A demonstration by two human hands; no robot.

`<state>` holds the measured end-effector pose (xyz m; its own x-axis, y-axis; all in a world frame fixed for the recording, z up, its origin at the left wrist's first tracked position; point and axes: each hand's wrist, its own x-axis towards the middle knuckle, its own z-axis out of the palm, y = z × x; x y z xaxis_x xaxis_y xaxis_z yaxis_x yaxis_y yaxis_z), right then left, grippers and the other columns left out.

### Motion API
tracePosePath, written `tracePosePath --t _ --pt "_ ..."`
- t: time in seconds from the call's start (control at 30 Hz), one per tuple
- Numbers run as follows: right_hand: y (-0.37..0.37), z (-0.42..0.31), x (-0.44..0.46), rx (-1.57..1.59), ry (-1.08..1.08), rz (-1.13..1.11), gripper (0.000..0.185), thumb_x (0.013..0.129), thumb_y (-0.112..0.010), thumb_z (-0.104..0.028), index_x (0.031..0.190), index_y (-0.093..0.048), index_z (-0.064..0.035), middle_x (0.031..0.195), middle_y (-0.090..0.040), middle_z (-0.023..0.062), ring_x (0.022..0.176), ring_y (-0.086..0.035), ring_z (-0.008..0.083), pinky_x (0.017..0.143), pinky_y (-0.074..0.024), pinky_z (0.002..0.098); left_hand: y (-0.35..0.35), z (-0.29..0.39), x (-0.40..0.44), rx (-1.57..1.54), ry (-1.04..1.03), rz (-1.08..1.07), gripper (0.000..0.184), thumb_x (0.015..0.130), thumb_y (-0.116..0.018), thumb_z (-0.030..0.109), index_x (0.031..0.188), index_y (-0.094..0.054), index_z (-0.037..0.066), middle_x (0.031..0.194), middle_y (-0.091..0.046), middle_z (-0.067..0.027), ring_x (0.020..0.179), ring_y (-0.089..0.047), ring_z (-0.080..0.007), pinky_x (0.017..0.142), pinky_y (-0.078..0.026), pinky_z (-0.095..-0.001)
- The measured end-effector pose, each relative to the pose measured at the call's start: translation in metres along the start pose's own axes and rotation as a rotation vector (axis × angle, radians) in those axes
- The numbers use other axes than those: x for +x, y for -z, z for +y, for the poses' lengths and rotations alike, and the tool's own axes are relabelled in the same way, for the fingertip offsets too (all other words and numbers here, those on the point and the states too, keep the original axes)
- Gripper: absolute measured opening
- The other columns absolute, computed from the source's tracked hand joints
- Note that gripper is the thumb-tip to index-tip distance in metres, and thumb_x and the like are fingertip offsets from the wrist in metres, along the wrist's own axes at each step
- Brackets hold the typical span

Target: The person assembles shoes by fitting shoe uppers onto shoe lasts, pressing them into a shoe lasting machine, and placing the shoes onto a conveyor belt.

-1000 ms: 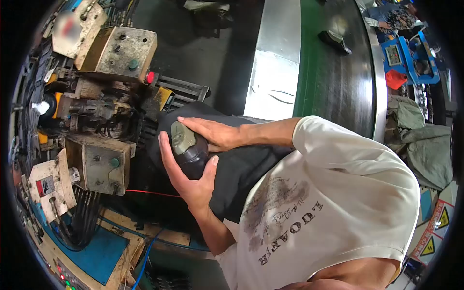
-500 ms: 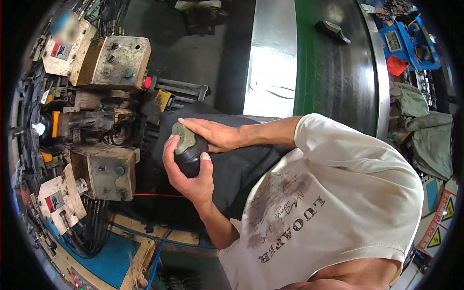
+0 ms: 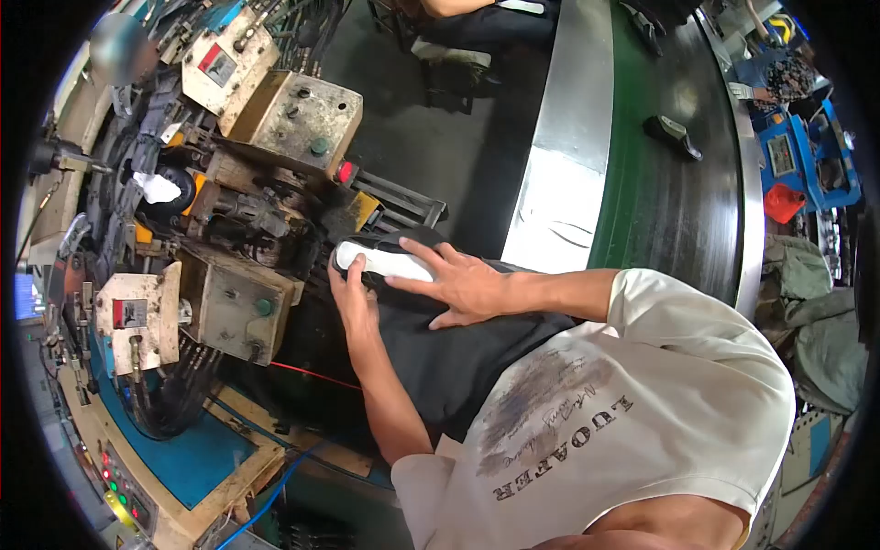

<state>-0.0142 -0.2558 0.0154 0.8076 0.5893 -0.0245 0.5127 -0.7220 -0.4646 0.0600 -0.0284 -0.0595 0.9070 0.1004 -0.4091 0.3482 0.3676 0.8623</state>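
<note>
A dark shoe part with a long white underside [image 3: 401,265] faces up above the dark cloth over the lap. My left hand [image 3: 354,298] is closed round its left end, with a fingertip on the white surface. Across the middle and right part lies my right hand [image 3: 463,284], its fingers spread over the white face and its edges. Most of the dark sides are hidden by the hands and lost against the cloth [image 3: 440,353].
A machine with two control boxes [image 3: 302,119] [image 3: 234,307] and hoses stands at left. Behind my right arm runs a green conveyor [image 3: 632,137] carrying dark shoes [image 3: 674,137]. Blue bins [image 3: 807,156] are at right, and another person's arm [image 3: 454,7] shows at the top.
The piece has been turned, from its grey-green top to its white underside. My right hand has shifted onto it and spread its fingers. The view has swung, moving the machine rightward.
</note>
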Motion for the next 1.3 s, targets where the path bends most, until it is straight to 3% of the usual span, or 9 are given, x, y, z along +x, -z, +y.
tracePosePath --t 0.1,0.17,0.37,0.7,0.83,0.87,0.97,1.03,1.3 --pt "-0.028 0.017 -0.005 -0.091 0.038 0.002 0.084 0.085 -0.083 -0.039 0.159 -0.045 -0.0381 0.167 -0.024 0.0279 0.116 -0.054 0.0421 0.100 -0.0562 0.0502 0.005 -0.011 -0.003 0.005 0.077 0.027 0.062 0.094 -0.074 0.013 0.151 -0.050 0.004 0.139 -0.058 -0.0136 0.126 -0.058 -0.0254 0.107 -0.046 -0.0393" --pt "-0.035 0.016 -0.009 -0.114 0.075 0.047 0.076 0.084 -0.083 -0.037 0.155 -0.053 -0.0369 0.167 -0.023 0.0283 0.114 -0.054 0.0394 0.099 -0.0566 0.0481 0.019 -0.018 0.011 0.500 -0.350 0.094 0.059 0.098 -0.072 0.012 0.152 -0.050 0.002 0.139 -0.058 -0.0180 0.121 -0.062 -0.0265 0.100 -0.052 -0.0417" --pt "-0.029 0.018 0.006 -0.091 0.115 0.062 0.071 0.083 -0.082 -0.033 0.149 -0.059 -0.0368 0.167 -0.025 0.0287 0.111 -0.055 0.0391 0.098 -0.0568 0.0471 0.038 -0.002 0.029 1.133 -0.716 0.178 0.025 0.098 -0.066 0.010 0.117 -0.075 -0.004 0.102 -0.072 -0.0229 0.095 -0.070 -0.0403 0.084 -0.054 -0.0483" --pt "-0.029 0.023 0.020 -0.019 0.158 0.032 0.068 0.081 -0.083 -0.029 0.146 -0.063 -0.0340 0.167 -0.026 0.0289 0.113 -0.055 0.0422 0.095 -0.0585 0.0499 0.051 -0.011 0.033 1.021 -0.649 0.261 0.022 0.097 -0.062 0.010 0.106 -0.077 -0.004 0.099 -0.073 -0.0256 0.091 -0.069 -0.0461 0.081 -0.054 -0.0511" --pt "-0.009 0.028 0.029 0.019 0.121 -0.024 0.067 0.082 -0.082 -0.029 0.146 -0.064 -0.0327 0.167 -0.026 0.0294 0.114 -0.055 0.0444 0.095 -0.0586 0.0505 0.063 -0.008 0.045 0.682 -0.271 0.056 0.033 0.106 -0.060 0.021 0.122 -0.074 -0.004 0.113 -0.077 -0.0187 0.106 -0.072 -0.0281 0.094 -0.055 -0.0417" --pt "0.001 0.030 0.029 0.044 0.096 -0.029 0.066 0.082 -0.082 -0.029 0.146 -0.064 -0.0323 0.167 -0.027 0.0296 0.113 -0.056 0.0446 0.096 -0.0585 0.0506 0.048 0.018 0.033 0.411 0.037 0.044 0.042 0.110 -0.057 0.028 0.135 -0.067 -0.005 0.129 -0.072 -0.0140 0.119 -0.066 -0.0223 0.102 -0.052 -0.0394" --pt "0.030 0.039 0.032 0.045 0.051 0.084 0.065 0.083 -0.081 -0.027 0.146 -0.064 -0.0293 0.166 -0.028 0.0307 0.112 -0.057 0.0445 0.096 -0.0578 0.0526 0.125 0.043 0.094 0.657 -0.493 0.060 0.053 0.110 -0.058 0.035 0.147 -0.057 -0.003 0.144 -0.060 -0.0148 0.129 -0.060 -0.0290 0.107 -0.049 -0.0469" --pt "0.060 0.038 0.047 -0.001 0.029 0.190 0.065 0.083 -0.081 -0.025 0.146 -0.065 -0.0277 0.165 -0.029 0.0312 0.112 -0.057 0.0440 0.096 -0.0577 0.0527 0.119 0.113 0.114 0.098 -0.553 0.237 0.059 0.106 -0.065 0.038 0.148 -0.054 -0.002 0.138 -0.063 -0.0136 0.126 -0.061 -0.0278 0.107 -0.049 -0.0484" --pt "0.132 0.006 0.187 -0.087 0.204 0.426 0.066 0.084 -0.081 -0.028 0.147 -0.063 -0.0264 0.163 -0.032 0.0331 0.119 -0.056 0.0479 0.101 -0.0539 0.0532 0.051 0.252 0.139 -0.218 -0.108 0.045 0.057 0.103 -0.065 0.040 0.146 -0.052 0.006 0.134 -0.064 -0.0140 0.120 -0.065 -0.0329 0.105 -0.052 -0.0527"
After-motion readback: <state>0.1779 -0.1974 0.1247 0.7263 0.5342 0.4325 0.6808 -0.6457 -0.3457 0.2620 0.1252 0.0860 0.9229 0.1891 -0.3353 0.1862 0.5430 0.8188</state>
